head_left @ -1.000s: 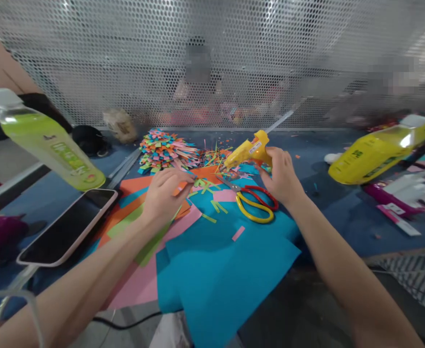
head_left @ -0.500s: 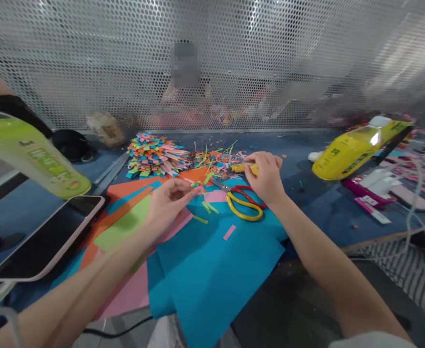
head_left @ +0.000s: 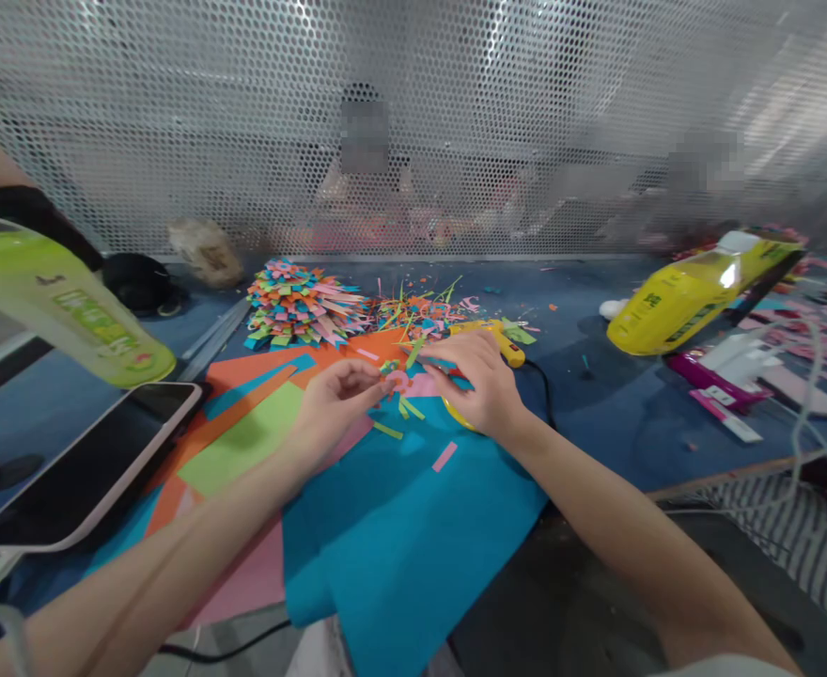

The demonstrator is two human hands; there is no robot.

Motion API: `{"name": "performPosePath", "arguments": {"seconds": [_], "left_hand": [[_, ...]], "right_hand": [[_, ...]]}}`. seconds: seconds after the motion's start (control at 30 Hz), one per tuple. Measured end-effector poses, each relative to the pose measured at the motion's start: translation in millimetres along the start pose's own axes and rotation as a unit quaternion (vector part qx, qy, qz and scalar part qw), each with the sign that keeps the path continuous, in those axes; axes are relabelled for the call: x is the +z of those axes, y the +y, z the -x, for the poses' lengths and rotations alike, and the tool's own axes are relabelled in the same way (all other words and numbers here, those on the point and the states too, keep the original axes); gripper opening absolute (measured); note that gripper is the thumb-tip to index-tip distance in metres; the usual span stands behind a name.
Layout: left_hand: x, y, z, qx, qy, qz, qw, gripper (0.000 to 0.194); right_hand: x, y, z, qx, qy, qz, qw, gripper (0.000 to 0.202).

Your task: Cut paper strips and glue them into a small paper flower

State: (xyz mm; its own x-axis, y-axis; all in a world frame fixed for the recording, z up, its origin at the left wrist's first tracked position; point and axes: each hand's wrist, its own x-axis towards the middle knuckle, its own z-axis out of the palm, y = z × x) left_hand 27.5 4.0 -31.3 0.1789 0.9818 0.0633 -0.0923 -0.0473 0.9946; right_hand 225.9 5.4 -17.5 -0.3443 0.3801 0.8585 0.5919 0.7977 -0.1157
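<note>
My left hand (head_left: 335,406) is closed in a pinch on a small curled paper piece (head_left: 400,380), pink with bits of green and orange. My right hand (head_left: 475,378) hovers just right of it, palm down, fingers stretched and thumb apart, holding nothing I can see. Under that hand lie scissors, mostly hidden, with part of a yellow handle (head_left: 459,414) showing. Behind it a yellow glue gun (head_left: 512,350) rests on the table, its black cord trailing right. Short green strips (head_left: 388,431) and a pink strip (head_left: 444,457) lie on blue paper (head_left: 413,536).
A cone of folded colourful paper strips (head_left: 297,306) stands at the back beside paper scraps (head_left: 413,310). Left are a phone (head_left: 89,470) and a green drink bottle (head_left: 68,301). A yellow bottle (head_left: 674,301) lies right. A perforated metal panel (head_left: 456,122) borders the table's back.
My right hand has let go of the glue gun, leaving it on the table, and moved left and nearer, over the scissors. My left hand still pinches the paper piece.
</note>
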Motion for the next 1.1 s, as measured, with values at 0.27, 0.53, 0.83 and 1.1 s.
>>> {"name": "performPosePath", "arguments": {"seconds": [0.27, 0.53, 0.83, 1.1], "left_hand": [[0.6, 3.2, 0.0, 0.016, 0.004, -0.007, 1.0, 0.028], [-0.9, 0.6, -1.2, 0.045, 0.011, -0.023, 0.999, 0.027], [1.9, 0.9, 1.9, 0.075, -0.014, -0.062, 0.995, 0.022], [3.1, 2.1, 3.6, 0.111, -0.024, -0.122, 0.986, 0.022]], "right_hand": [[3.5, -0.7, 0.8, 0.038, -0.002, 0.005, 0.999, 0.023], [3.6, -5.5, 2.1, 0.094, -0.011, -0.031, 0.995, 0.032], [6.1, -1.7, 2.0, 0.195, -0.004, -0.142, 0.97, 0.029], [9.3, -2.9, 0.5, 0.215, -0.016, -0.186, 0.959, 0.03]]}}
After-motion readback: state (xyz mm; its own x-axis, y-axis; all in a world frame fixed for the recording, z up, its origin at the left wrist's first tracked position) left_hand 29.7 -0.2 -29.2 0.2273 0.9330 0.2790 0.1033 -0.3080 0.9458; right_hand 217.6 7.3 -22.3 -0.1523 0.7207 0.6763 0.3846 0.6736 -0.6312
